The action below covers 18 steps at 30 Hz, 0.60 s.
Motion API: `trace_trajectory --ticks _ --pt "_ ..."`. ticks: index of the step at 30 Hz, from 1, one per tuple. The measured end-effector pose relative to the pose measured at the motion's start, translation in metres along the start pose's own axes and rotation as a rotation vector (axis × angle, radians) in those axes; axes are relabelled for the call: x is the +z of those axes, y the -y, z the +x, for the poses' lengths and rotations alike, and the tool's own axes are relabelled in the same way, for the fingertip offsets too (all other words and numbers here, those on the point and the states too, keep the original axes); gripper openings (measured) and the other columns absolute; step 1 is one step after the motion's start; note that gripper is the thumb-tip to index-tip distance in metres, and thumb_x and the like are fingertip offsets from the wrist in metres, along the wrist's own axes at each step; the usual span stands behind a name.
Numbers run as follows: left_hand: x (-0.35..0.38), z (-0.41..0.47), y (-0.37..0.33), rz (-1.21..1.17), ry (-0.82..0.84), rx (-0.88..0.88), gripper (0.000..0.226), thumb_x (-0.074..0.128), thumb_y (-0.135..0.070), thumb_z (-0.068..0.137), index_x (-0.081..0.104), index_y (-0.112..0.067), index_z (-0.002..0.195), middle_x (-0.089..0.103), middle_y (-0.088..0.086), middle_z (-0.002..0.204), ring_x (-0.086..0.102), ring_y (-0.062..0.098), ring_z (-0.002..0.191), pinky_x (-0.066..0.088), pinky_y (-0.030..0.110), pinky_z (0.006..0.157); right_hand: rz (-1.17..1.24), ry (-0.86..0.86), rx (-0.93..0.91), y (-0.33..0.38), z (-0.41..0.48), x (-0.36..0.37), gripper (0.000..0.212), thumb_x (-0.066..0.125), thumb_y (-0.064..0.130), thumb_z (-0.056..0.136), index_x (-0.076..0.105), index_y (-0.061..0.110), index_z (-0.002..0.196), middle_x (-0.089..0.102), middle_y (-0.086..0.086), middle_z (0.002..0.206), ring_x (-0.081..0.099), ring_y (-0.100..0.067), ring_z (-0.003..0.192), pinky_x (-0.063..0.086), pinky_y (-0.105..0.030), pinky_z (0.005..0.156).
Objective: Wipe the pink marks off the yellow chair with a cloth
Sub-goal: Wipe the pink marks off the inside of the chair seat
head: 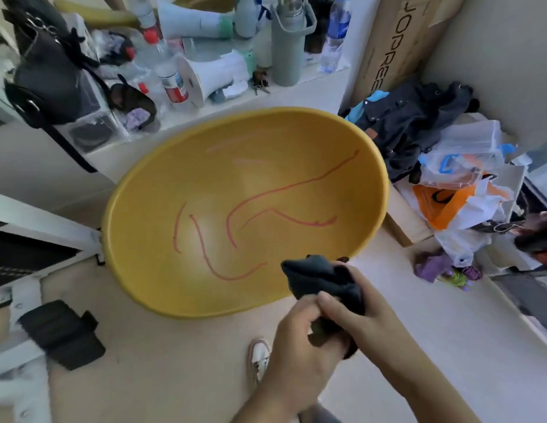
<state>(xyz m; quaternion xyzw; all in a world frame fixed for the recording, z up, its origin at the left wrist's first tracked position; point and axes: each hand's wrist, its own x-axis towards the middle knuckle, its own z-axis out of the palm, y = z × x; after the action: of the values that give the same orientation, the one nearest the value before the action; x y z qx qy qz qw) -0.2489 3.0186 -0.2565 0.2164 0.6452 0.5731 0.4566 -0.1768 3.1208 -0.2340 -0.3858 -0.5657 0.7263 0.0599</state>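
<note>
Yellow chair [296, 141] sits mid-frame on the floor [174, 377], seat facing up, just in front of the counter [312, 87]. Pink marks [266, 193] run across the seat: one long line, several curved strokes. Dark cloth [318, 276] is bunched over the chair's near rim, right side. Both hands grasp it: right hand [360, 303] wraps the wad, left hand [296, 331] grips the lower end, its fingers seemingly curled though partly hidden. The cloth is just beside the nearest stroke. White shoe [260, 355] is below the hands. Megaphones [214, 74], bottles [171, 77] and a black bag [49, 71] are on the counter. Jacket [412, 123] and plastic bags [461, 190] are piled to the right.
</note>
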Motion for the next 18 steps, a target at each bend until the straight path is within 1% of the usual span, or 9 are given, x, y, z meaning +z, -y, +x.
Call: trace_trajectory --ticks 2,4,7,11,13,14,16,17,18 --pt "-0.006 0.007 0.024 -0.039 0.040 -0.064 0.021 0.059 -0.008 0.085 0.072 -0.018 0.098 0.069 0.010 0.090 0.067 0.022 0.085 0.056 0.047 0.076 -0.048 0.023 0.009 -0.022 0.015 -0.004 0.028 0.061 0.012 0.090 0.063 0.021 0.116 0.073 0.001 0.102 0.069 -0.016 0.097 0.054 -0.023 0.074" --pt "-0.013 0.016 0.052 -0.077 0.021 -0.115 0.017 0.056 -0.006 0.086 0.073 -0.011 0.090 0.068 0.015 0.080 0.063 0.018 0.077 0.055 0.040 0.074 -0.132 0.096 0.023 -0.050 0.032 -0.010 0.027 0.059 0.016 0.090 0.063 0.018 0.116 0.074 0.003 0.102 0.070 -0.014 0.096 0.054 -0.021 0.074" --pt "-0.024 0.034 0.098 -0.045 -0.056 -0.136 0.014 0.060 -0.013 0.085 0.075 -0.014 0.084 0.070 0.008 0.074 0.063 0.016 0.074 0.054 0.045 0.075 -0.258 0.188 0.022 -0.088 0.064 -0.016 0.030 0.061 0.028 0.084 0.063 0.025 0.114 0.073 0.008 0.103 0.068 -0.008 0.099 0.051 -0.019 0.084" --pt "-0.034 0.067 0.170 -0.023 -0.174 -0.119 0.018 0.062 -0.014 0.083 0.077 -0.022 0.088 0.073 0.008 0.078 0.068 0.023 0.076 0.056 0.047 0.080 -0.449 0.279 -0.039 -0.145 0.127 -0.025 0.027 0.064 0.030 0.088 0.061 0.029 0.115 0.070 0.014 0.103 0.065 -0.004 0.099 0.050 -0.019 0.083" --pt "-0.042 0.085 0.206 0.014 -0.204 -0.098 0.024 0.060 -0.010 0.081 0.077 -0.026 0.087 0.074 0.004 0.080 0.069 0.024 0.078 0.057 0.039 0.078 -0.565 0.330 -0.095 -0.175 0.160 -0.029 0.024 0.066 0.026 0.090 0.061 0.033 0.112 0.070 0.016 0.102 0.064 -0.003 0.098 0.049 -0.022 0.085" --pt "-0.046 0.095 0.224 0.048 -0.228 -0.090 0.026 0.059 -0.008 0.079 0.076 -0.027 0.085 0.074 -0.003 0.078 0.069 0.018 0.076 0.056 0.030 0.074 -0.626 0.332 -0.127 -0.190 0.178 -0.032 0.023 0.066 0.023 0.090 0.062 0.035 0.109 0.070 0.016 0.100 0.063 -0.002 0.096 0.049 -0.022 0.083" --pt "-0.063 0.114 0.267 0.237 -0.289 -0.101 0.024 0.060 -0.006 0.080 0.076 -0.024 0.081 0.070 -0.019 0.070 0.063 -0.002 0.066 0.045 0.010 0.066 -0.718 0.275 -0.183 -0.215 0.211 -0.038 0.030 0.064 0.013 0.089 0.060 0.040 0.099 0.069 0.015 0.097 0.062 0.006 0.086 0.046 -0.011 0.072" --pt "-0.074 0.122 0.292 0.434 -0.308 -0.100 0.023 0.060 -0.005 0.082 0.076 -0.022 0.084 0.066 -0.025 0.068 0.059 -0.007 0.065 0.040 0.005 0.064 -0.755 0.230 -0.216 -0.230 0.227 -0.043 0.036 0.062 0.008 0.088 0.057 0.043 0.094 0.069 0.015 0.094 0.061 0.010 0.081 0.044 -0.006 0.066" --pt "-0.088 0.129 0.320 0.659 -0.295 -0.078 0.023 0.060 -0.006 0.084 0.075 -0.022 0.090 0.066 -0.028 0.077 0.059 -0.009 0.073 0.039 0.005 0.068 -0.809 0.197 -0.262 -0.247 0.243 -0.047 0.040 0.061 0.006 0.087 0.056 0.045 0.091 0.069 0.016 0.092 0.059 0.011 0.080 0.043 -0.004 0.065"
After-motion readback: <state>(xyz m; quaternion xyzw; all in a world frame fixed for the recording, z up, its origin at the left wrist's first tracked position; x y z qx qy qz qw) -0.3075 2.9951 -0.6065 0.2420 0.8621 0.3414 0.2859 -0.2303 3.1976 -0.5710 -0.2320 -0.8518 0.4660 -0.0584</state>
